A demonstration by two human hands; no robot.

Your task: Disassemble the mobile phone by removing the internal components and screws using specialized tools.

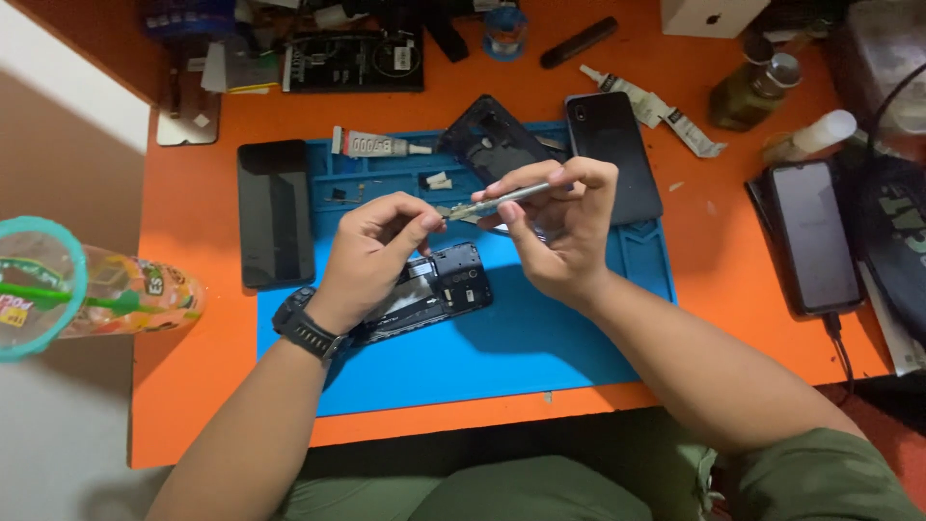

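An opened phone (449, 285) with its black inner frame showing lies on a blue repair mat (511, 347). My left hand (371, 251) hovers above it, fingers curled, pinching something tiny at the tip of metal tweezers (502, 201). My right hand (559, 227) grips those tweezers, which point left toward the left fingertips. A black watch is on my left wrist. What sits between the left fingertips is too small to make out.
A black phone back frame (487, 135), a dark phone (612, 154) and a glue tube (376, 145) lie at the mat's far edge. A black screen panel (275, 212) lies left, another phone (815, 236) on a cable right. A plastic cup (58, 289) stands at the left.
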